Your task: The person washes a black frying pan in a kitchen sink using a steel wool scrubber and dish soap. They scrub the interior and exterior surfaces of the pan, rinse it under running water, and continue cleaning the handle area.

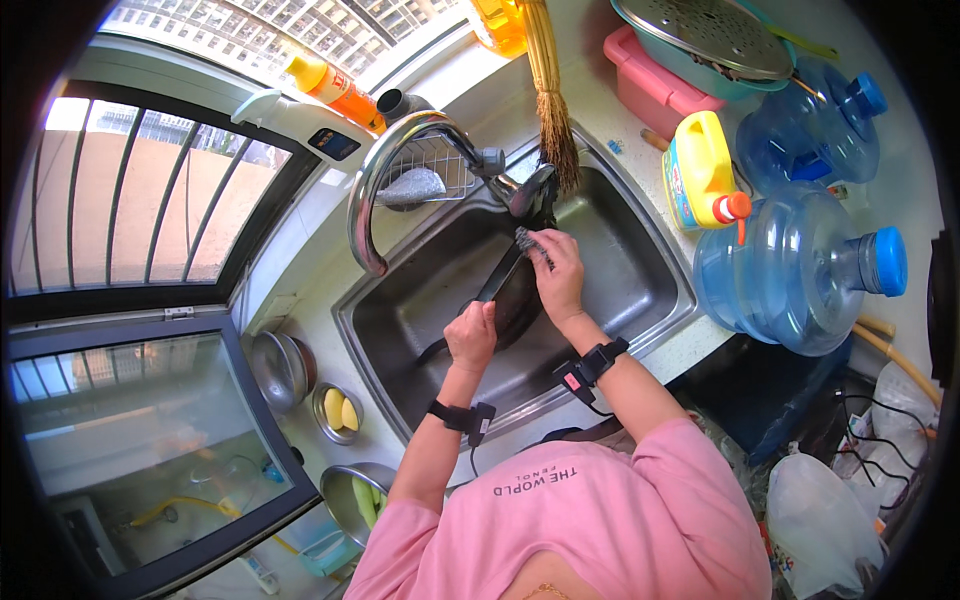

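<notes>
Over the stainless steel sink (420, 315), my left hand (471, 335) is closed around part of a dark pan or wok (517, 304), whose exact kind I cannot tell. A flat dark edge of it runs up from my left fist towards the tap. My right hand (559, 274) pinches a grey metal scouring pad (534, 247) against the upper end of that edge. The curved chrome tap (361, 195) arches to the left of both hands. A dark curved handle-like part (429, 351) shows below and left of my left hand.
A straw brush (555, 112) stands behind the sink, a wire basket (439, 169) beside the tap. At right are a yellow bottle (701, 172) and large blue water bottles (780, 262). Metal bowls, one with yellow pieces (341, 410), sit at left near the open window (157, 450).
</notes>
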The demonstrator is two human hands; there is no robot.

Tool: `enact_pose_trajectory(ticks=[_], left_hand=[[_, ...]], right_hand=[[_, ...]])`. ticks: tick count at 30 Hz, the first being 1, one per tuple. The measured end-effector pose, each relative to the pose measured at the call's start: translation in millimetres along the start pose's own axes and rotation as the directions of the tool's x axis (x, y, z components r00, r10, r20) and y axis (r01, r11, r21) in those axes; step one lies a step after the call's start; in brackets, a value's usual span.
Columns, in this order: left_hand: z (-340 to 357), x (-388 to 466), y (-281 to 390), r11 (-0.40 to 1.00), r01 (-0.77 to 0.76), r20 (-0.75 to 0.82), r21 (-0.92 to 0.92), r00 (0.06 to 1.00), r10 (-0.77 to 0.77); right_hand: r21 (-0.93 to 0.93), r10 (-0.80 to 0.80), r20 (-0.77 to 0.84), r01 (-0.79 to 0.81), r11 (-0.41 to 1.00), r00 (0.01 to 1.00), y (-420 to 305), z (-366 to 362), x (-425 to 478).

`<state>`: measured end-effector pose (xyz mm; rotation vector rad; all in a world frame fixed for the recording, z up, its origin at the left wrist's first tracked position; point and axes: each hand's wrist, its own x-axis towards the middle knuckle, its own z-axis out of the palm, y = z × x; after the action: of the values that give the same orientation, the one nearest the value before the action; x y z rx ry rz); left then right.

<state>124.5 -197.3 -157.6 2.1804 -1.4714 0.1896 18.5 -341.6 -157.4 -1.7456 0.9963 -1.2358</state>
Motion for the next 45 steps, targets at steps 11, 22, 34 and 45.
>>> enact_pose_trajectory(ticks=[11,22,34,45], left_hand=[[1,-4,0,1.0,-0.003,0.048,0.01,0.999,0.003],[-9,22,-10,0.996,0.052,0.063,-0.075,0.997,-0.047],[-7,20,-12,0.996,0.066,0.07,-0.063,0.996,-0.062],[-11,19,-15,0.993,0.079,0.109,-0.093,0.992,-0.068]], right_hand=[[0.031,0.114,-0.141,-0.111,0.993,0.983,17,5,0],[0.005,0.073,-0.12,-0.073,0.997,0.99,9,16,7],[-0.071,0.039,-0.084,-0.045,0.997,0.996,13,15,14],[-0.077,0.08,-0.051,-0.084,0.993,0.995,14,12,13]])
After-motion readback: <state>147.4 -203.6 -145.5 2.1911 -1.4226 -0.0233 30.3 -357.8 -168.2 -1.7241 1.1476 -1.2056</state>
